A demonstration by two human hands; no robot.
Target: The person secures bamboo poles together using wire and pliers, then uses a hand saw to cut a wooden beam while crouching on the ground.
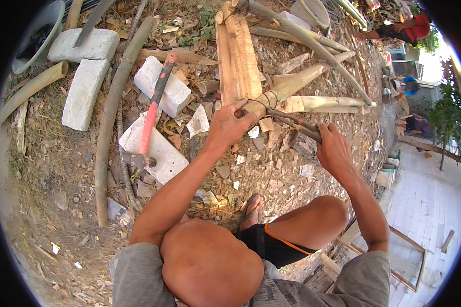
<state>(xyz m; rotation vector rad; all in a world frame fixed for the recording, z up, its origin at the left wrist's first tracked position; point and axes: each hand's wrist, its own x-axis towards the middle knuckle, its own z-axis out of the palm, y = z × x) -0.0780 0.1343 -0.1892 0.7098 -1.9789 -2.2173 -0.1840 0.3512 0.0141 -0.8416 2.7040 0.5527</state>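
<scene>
My left hand (229,125) grips the near end of a thick bamboo pole (294,84), thumb and fingers closed about it. Dark wire (266,100) loops around that pole where it meets the end of a pale split-bamboo length (236,56). In my right hand (336,148) are the handles of dark pincers (298,124), held closed. Their head points left to the wire beside the pole; its exact bite on the wire is too small to make out. Another pale bamboo piece (317,103) runs to the right from under the joint.
Left of my arm, a red-handled hammer (152,120) leans across white blocks (161,146). A long grey-brown pole (112,117) and a steel bar (122,133) lie beyond. More blocks (84,94) and a bucket (38,38) stand far left. People (410,30) are at the right.
</scene>
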